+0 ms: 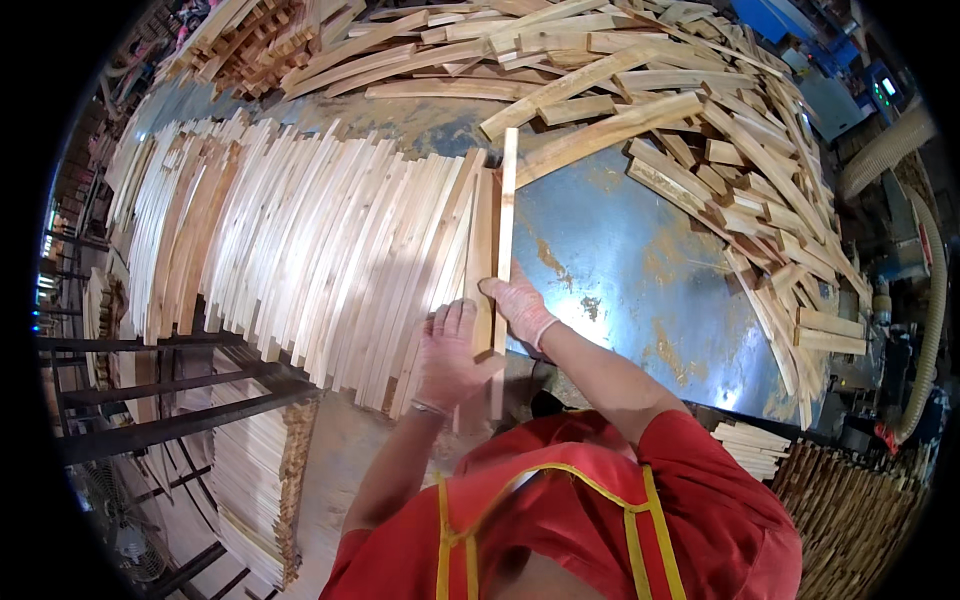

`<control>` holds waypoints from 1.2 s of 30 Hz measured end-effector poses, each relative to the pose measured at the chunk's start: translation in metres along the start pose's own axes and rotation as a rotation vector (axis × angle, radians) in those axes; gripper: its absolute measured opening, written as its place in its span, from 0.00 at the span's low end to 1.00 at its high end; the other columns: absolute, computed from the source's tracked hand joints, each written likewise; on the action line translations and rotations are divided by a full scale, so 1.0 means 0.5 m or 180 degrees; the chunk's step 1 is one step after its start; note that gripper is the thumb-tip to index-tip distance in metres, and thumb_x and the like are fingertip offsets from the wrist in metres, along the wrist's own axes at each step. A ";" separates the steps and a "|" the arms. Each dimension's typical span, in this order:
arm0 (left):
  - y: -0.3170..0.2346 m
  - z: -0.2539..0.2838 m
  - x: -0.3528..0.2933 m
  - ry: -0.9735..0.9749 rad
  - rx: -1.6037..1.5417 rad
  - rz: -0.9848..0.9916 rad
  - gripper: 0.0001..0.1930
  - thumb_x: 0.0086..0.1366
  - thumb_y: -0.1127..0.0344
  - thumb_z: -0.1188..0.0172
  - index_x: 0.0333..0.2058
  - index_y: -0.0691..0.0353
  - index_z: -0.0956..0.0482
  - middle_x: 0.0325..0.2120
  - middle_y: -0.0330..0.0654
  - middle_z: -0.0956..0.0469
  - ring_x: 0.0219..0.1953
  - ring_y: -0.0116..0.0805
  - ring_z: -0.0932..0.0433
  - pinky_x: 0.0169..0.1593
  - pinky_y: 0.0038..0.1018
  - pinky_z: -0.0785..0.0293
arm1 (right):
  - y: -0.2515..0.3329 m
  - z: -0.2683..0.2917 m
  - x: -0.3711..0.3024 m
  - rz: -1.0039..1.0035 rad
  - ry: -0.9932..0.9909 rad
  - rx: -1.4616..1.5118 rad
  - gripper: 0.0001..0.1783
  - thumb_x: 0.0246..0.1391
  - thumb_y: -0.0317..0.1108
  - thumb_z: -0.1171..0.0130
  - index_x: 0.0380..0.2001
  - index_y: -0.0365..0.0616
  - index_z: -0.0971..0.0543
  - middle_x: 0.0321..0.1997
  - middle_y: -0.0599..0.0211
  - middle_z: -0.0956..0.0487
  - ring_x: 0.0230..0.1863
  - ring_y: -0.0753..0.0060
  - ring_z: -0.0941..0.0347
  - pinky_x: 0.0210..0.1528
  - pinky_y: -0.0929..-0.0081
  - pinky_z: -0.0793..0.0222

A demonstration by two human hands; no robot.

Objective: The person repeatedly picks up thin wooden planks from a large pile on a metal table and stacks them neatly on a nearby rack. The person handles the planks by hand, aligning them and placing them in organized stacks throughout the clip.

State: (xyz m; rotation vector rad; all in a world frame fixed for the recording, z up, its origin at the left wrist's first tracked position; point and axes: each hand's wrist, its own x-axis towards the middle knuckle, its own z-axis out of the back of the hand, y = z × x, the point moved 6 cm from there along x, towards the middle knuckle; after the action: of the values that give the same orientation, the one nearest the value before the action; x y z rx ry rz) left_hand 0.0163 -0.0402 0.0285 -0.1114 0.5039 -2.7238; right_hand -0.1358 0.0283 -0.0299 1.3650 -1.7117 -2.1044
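A long row of pale wooden strips [330, 240] lies side by side on the metal table. At the row's right end my right hand [520, 308], in a thin whitish glove, is closed round a narrow wooden strip [507, 190], its thumb across the near part. Directly left of this strip is a browner wooden strip [484, 260], slightly apart at an angle from the row. My left hand [450, 358], gloved too, lies flat over the near ends of the strips with its fingers stretched out.
Loose wooden pieces [600, 75] are heaped across the far side and right of the metal table [610, 260]. Dark metal bars [170, 420] stand at the left, above stacked strips [250, 470]. More stacked wood [840, 500] sits at lower right, near a ribbed hose [925, 350].
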 end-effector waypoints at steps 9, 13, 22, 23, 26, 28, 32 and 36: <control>-0.038 0.015 0.029 0.0198 0.0431 0.0526 0.44 0.57 0.51 0.30 0.68 0.65 0.35 0.64 0.58 0.34 0.68 0.59 0.35 0.71 0.55 0.41 | 0.201 0.230 0.105 0.0696 -0.1065 0.0394 0.34 0.53 0.46 0.27 0.55 0.29 0.20 0.46 0.52 0.15 0.40 0.57 0.18 0.42 0.66 0.21; -0.046 -0.022 0.044 -0.0299 0.0812 0.0181 0.36 0.57 0.56 0.32 0.63 0.64 0.31 0.62 0.58 0.32 0.66 0.59 0.33 0.67 0.55 0.36 | 0.238 0.290 0.326 0.1133 -0.0998 0.1047 0.28 0.53 0.41 0.30 0.52 0.32 0.19 0.45 0.51 0.14 0.44 0.55 0.18 0.47 0.63 0.22; -0.057 -0.008 0.056 0.0100 0.1223 0.0891 0.35 0.59 0.61 0.35 0.65 0.61 0.34 0.61 0.54 0.32 0.65 0.56 0.32 0.66 0.51 0.34 | 0.633 0.600 0.170 0.2164 -0.1720 -0.1513 0.26 0.62 0.48 0.39 0.53 0.37 0.20 0.49 0.42 0.15 0.53 0.45 0.18 0.56 0.53 0.23; -0.063 -0.010 0.062 -0.0100 0.1408 0.0839 0.33 0.58 0.61 0.36 0.63 0.59 0.32 0.59 0.52 0.30 0.64 0.54 0.30 0.65 0.50 0.33 | 0.694 0.684 0.162 0.2434 -0.1646 -0.1163 0.29 0.63 0.53 0.39 0.53 0.37 0.20 0.49 0.47 0.15 0.53 0.49 0.19 0.54 0.54 0.22; -0.054 -0.027 0.093 0.0146 0.1194 0.1097 0.32 0.58 0.61 0.35 0.62 0.58 0.31 0.58 0.51 0.29 0.64 0.54 0.30 0.65 0.51 0.33 | 0.774 0.887 0.140 0.2824 -0.2427 -0.0905 0.49 0.57 0.65 0.33 0.65 0.31 0.28 0.63 0.41 0.20 0.65 0.51 0.24 0.62 0.56 0.26; -0.037 -0.028 0.076 0.0207 0.1128 0.1229 0.33 0.59 0.61 0.34 0.63 0.58 0.31 0.59 0.51 0.29 0.66 0.54 0.31 0.66 0.51 0.34 | 0.708 0.893 0.155 0.2128 -0.2443 -0.1989 0.56 0.53 0.65 0.29 0.70 0.31 0.33 0.67 0.37 0.23 0.69 0.49 0.26 0.68 0.56 0.31; -0.046 -0.020 0.067 -0.0190 0.1337 0.1008 0.35 0.60 0.58 0.31 0.65 0.58 0.32 0.60 0.50 0.29 0.67 0.54 0.32 0.66 0.51 0.34 | 0.410 0.705 0.151 0.1193 -0.1721 -0.4173 0.52 0.59 0.58 0.33 0.79 0.52 0.43 0.74 0.41 0.30 0.76 0.40 0.35 0.73 0.52 0.34; -0.055 -0.012 0.067 -0.0319 0.1291 0.0882 0.38 0.60 0.55 0.29 0.67 0.57 0.33 0.58 0.50 0.27 0.63 0.53 0.28 0.63 0.50 0.31 | 0.374 0.695 0.137 0.0562 -0.1695 -0.3733 0.55 0.54 0.55 0.30 0.78 0.50 0.45 0.69 0.41 0.27 0.67 0.40 0.25 0.65 0.48 0.27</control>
State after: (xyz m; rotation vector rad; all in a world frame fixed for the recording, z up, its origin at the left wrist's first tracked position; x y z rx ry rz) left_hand -0.0250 -0.0267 0.0329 -0.0651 -0.0640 -2.4735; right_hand -0.4936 0.1753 0.0733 0.3092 -0.3352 -2.6921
